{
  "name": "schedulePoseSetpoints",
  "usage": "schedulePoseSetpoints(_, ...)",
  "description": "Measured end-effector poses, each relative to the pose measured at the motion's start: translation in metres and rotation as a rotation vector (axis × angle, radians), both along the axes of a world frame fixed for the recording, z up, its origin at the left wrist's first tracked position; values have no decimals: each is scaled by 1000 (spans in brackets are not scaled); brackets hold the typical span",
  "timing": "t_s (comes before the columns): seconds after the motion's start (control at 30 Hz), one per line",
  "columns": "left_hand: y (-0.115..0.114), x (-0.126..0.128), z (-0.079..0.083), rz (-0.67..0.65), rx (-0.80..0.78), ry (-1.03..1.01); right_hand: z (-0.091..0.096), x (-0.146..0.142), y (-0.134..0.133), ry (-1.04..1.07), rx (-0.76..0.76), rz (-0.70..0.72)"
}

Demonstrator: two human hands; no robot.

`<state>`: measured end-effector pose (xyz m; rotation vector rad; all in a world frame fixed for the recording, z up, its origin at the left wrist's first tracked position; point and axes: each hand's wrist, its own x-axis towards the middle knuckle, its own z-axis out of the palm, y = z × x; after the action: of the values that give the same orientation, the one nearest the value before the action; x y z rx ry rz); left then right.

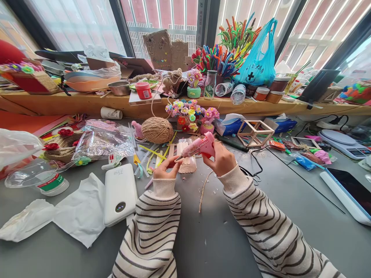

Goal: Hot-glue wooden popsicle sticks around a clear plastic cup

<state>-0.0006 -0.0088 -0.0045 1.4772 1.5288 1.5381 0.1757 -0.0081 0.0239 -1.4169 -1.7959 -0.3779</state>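
Note:
My right hand (223, 159) is wrapped round the handle of a pink hot glue gun (205, 144), its nozzle pointing down to the left. At the nozzle's tip, my left hand (166, 168) is closed in a pinch; whatever small thing lies between the fingertips cannot be made out. Just behind the hands sits a bundle of flat craft sticks (188, 165), partly hidden by the gun. A short piece of twine (203, 193) lies on the grey table below the gun. Beyond my left hand rests a big ball of twine (157, 130).
A white power bank (120, 195) and crumpled paper (82, 210) are on the left. Pipe-cleaner flowers (188, 110) stand behind the hands. To the right are a wooden stick frame (255, 133), a black cable (256, 158), a kitchen scale (343, 143) and a phone (352, 189).

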Motion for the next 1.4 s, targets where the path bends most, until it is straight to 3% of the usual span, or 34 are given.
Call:
schedulePoseSetpoints(0.53, -1, -2, -5, -17, 32, 39, 1, 2, 2, -66, 126, -15)
schedulePoseSetpoints(1.4, 0, 0, 2, -7, 15, 8, 1, 10, 5, -102, 99, -18)
